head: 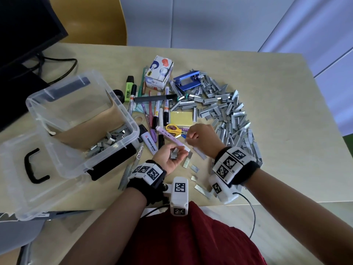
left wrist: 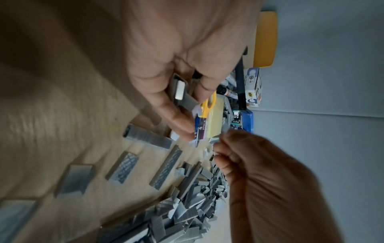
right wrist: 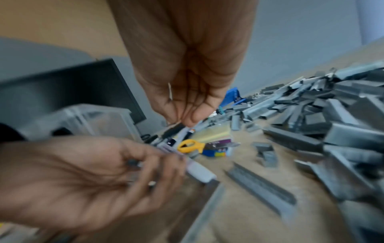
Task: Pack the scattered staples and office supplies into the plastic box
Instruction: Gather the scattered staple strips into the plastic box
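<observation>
The clear plastic box (head: 122,108) stands at the left, with several staple strips (head: 107,142) in its near corner. My left hand (head: 174,153) is turned palm up just right of the box, fingers curled round a few staple strips (left wrist: 179,90). My right hand (head: 193,135) hovers close above and to its right, fingers bunched and pinching a thin sliver of staples (right wrist: 170,91). A big heap of loose staple strips (head: 229,115) covers the table to the right. A few single strips (head: 194,168) lie below my hands.
Markers and highlighters (head: 152,111), yellow scissors (head: 172,129), a yellow sticky pad (head: 180,118), a blue hole punch (head: 188,81) and a small carton (head: 159,73) lie behind my hands. The box lid (head: 28,178) lies at the near left, a monitor (head: 23,35) behind it.
</observation>
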